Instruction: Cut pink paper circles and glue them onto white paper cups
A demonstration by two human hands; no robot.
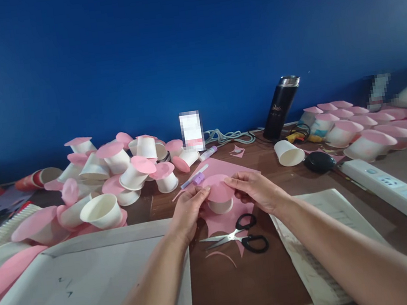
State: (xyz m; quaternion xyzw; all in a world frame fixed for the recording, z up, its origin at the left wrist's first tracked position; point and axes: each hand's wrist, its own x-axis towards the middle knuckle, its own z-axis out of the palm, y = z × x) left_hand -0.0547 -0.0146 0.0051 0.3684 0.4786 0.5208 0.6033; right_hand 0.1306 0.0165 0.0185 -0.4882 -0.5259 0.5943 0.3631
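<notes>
A round piece of pink paper [219,188] rests over the end of a white paper cup [221,206] in front of me. My left hand [189,209] pinches the paper's left edge between thumb and fingers, and my right hand [257,189] pinches its right edge. Most of the cup is hidden under the circle. Scissors with black handles [233,237] lie partly spread just below, beside a thin curved pink strip [221,256]. Under the cup is cut pink paper [216,225]. Behind my left hand lie a purple cap [198,178] and a purple-and-white glue stick [208,153].
Several paper cups topped with pink circles [114,154] crowd the left, more [370,138] stand at right. A bare cup [289,153], black flask [280,107], black oval object [319,161] and power strip [396,192] are at right. Paper sheets [75,289] cover the front left.
</notes>
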